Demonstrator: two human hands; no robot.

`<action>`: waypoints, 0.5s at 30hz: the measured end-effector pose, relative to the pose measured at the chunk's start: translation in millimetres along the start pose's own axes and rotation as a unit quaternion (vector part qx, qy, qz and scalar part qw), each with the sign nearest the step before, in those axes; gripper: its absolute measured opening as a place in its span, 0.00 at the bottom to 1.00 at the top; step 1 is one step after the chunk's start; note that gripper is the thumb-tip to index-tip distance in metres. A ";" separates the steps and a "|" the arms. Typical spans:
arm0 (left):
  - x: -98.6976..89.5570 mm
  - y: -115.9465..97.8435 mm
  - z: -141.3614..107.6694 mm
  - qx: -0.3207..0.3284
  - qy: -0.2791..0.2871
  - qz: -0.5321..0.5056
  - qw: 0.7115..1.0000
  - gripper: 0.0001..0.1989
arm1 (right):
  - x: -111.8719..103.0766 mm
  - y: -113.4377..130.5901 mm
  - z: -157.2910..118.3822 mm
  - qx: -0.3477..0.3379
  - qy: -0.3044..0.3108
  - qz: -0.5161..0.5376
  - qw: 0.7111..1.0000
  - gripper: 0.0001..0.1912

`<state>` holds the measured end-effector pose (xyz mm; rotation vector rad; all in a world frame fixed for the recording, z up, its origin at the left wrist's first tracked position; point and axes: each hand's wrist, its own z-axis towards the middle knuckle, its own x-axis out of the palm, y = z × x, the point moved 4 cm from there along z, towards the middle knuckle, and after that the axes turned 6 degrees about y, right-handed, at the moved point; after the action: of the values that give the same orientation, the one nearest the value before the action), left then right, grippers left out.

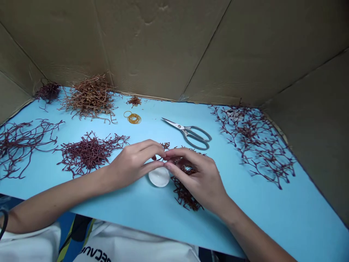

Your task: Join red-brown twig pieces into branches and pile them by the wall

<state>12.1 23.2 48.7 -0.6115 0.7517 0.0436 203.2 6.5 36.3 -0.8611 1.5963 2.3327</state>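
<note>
My left hand (133, 163) and my right hand (199, 178) meet at the fingertips, pinching a thin sprig of dark red dried seaweed (159, 157) between them. Just below the left thumb stands a small round white dish (159, 177), apparently not touched by either hand. Under the right palm lies a tangled clump of the same seaweed (185, 191). Steel scissors with grey handles (189, 133) lie shut just beyond my right hand.
A light blue sheet (272, 214) covers the surface inside cardboard walls (245, 47). Several seaweed heaps (88, 154) lie on it to the left and right, with a paler brown heap (89, 97) at the back. Yellow rubber bands (134, 118) lie near the back.
</note>
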 end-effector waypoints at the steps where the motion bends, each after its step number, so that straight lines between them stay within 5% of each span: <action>1: -0.5 -0.1 -0.6 0.004 -0.002 -0.003 1.000 0.05 | -0.2 0.7 0.7 -0.001 -0.003 -0.001 1.000 0.08; 7: -9.6 6.6 -14.2 -0.016 -0.013 0.021 1.000 0.19 | -5.1 8.2 1.0 -0.047 -0.022 -0.028 0.998 0.07; 11: -20.7 19.7 -40.0 -0.012 -0.009 0.123 0.992 0.18 | -9.3 6.0 -4.8 -0.046 -0.046 -0.044 0.997 0.07; 15: -20.3 29.9 -60.1 0.031 0.039 0.164 0.985 0.17 | -2.4 4.8 -10.1 -0.089 -0.004 -0.034 0.995 0.07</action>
<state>-48.1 19.3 12.8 -0.4263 0.9216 0.3002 206.5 -4.2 38.9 -0.9255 1.3503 2.4537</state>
